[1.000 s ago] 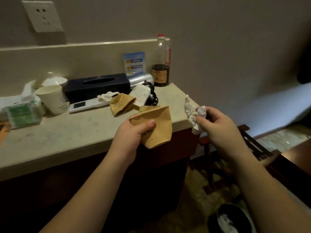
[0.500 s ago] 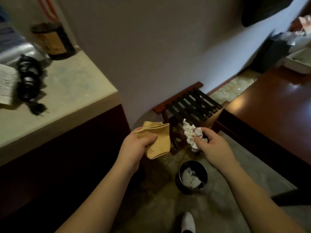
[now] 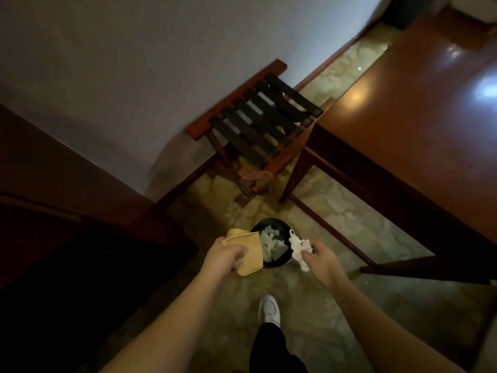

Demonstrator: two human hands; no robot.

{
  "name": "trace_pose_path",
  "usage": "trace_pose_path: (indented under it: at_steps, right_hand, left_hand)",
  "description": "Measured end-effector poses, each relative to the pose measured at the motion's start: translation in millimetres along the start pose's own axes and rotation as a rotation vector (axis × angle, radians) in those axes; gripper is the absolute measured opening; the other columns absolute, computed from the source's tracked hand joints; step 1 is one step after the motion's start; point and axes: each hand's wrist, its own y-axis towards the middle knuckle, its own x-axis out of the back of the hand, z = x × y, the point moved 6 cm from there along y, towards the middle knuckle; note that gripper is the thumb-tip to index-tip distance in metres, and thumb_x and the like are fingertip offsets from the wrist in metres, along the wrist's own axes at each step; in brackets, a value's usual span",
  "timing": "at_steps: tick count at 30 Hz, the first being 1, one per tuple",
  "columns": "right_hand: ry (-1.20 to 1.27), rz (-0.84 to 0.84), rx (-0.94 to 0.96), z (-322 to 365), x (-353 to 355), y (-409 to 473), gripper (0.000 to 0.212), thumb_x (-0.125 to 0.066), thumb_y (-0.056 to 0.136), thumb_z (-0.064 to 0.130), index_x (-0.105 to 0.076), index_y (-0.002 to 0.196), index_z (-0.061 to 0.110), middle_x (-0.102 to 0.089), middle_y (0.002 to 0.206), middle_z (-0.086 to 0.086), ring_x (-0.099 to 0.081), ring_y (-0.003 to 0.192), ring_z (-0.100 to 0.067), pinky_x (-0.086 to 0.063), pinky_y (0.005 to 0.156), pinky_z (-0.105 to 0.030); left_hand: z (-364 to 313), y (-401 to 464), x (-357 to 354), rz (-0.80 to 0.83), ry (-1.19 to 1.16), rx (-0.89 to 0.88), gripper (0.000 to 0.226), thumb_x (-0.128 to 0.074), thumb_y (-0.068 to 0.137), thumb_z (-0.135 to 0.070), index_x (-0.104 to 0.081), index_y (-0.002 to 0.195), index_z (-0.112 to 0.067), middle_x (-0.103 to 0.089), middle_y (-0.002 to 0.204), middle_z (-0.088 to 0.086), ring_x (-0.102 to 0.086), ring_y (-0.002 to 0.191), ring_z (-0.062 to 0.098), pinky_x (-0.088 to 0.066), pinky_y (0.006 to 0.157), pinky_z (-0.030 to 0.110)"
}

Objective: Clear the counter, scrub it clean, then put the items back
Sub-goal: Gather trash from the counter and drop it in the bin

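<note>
While both arms reached down over the floor, the left hand [image 3: 224,255] gripped a flattened brown paper cup [image 3: 247,251], thumb across its front and fingers curled behind it, and held it at the near left edge of the black waste bin [image 3: 279,261]. Over on the other side, the right hand [image 3: 320,258] pinched a crumpled white tissue [image 3: 298,247] in curled fingers, and the wad hung against the bin's right rim. Both pieces of rubbish were right at the bin's mouth and neither had left its hand! Inside the bin lay white scraps of paper [image 3: 271,242]. It stood on a pale patterned floor [image 3: 336,211], with a white shoe [image 3: 269,309] and a dark trouser leg planted just short of it. Beyond it, against the wall, sat a wooden luggage rack [image 3: 258,125] with black straps, and a glossy reddish-brown table [image 3: 419,109] filled the right. The counter's dark wooden cabinet [image 3: 53,184] showed at the left; its top was out of view.
</note>
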Motion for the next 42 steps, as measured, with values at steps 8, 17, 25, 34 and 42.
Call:
trace_pose_path:
  at_steps: [8,17,25,34,42]
  right_hand:
    - [-0.162,0.122,-0.135,-64.8,-33.8,84.9,0.022,-0.047,0.092,0.013,-0.054,0.113,0.011,-0.054,0.078,0.0,-0.049,0.066,-0.011,-0.035,0.052,-0.022]
    - [-0.134,0.132,-0.212,-99.9,-60.5,159.5,0.032,-0.048,0.091,0.013,-0.056,0.122,0.011,-0.061,0.114,-0.014,-0.055,0.094,-0.027,-0.038,0.072,-0.028]
    - [-0.104,0.148,-0.172,-104.7,-77.0,200.5,0.039,-0.052,0.093,0.015,-0.049,0.132,0.011,-0.056,0.13,-0.01,-0.055,0.112,-0.027,-0.043,0.084,-0.028]
    - [-0.173,0.164,-0.177,-100.2,-68.7,192.3,0.038,-0.055,0.094,0.022,-0.051,0.131,0.013,-0.057,0.128,-0.008,-0.058,0.11,-0.025,-0.044,0.085,-0.029]
    - [-0.318,0.255,-0.044,-41.0,-48.9,138.6,0.025,-0.049,0.095,0.022,-0.055,0.119,0.02,-0.064,0.106,-0.002,-0.061,0.089,-0.017,-0.048,0.068,-0.025]
  left_hand:
    - [46.9,84.9,-57.5,-0.011,0.105,0.128,0.054,-0.061,0.086,-0.005,-0.041,0.136,-0.013,-0.057,0.102,0.006,-0.06,0.095,0.026,-0.054,0.088,0.044]
    - [71.4,159.8,-95.9,0.003,0.142,0.163,0.053,-0.067,0.086,-0.009,-0.041,0.132,-0.007,-0.059,0.098,0.007,-0.058,0.082,0.022,-0.05,0.072,0.034]
    - [77.5,198.8,-114.4,0.021,0.11,0.194,0.071,-0.082,0.074,-0.024,-0.043,0.132,-0.013,-0.062,0.117,0.01,-0.063,0.102,0.03,-0.054,0.09,0.047]
    - [76.0,173.1,-92.2,0.03,0.253,0.193,0.055,-0.068,0.088,-0.015,-0.046,0.137,-0.008,-0.058,0.127,0.015,-0.056,0.116,0.033,-0.046,0.096,0.044]
    - [33.8,96.9,-45.4,0.059,0.46,0.007,0.037,-0.06,0.093,-0.025,-0.053,0.129,-0.019,-0.059,0.118,0.001,-0.057,0.099,0.017,-0.049,0.079,0.031]
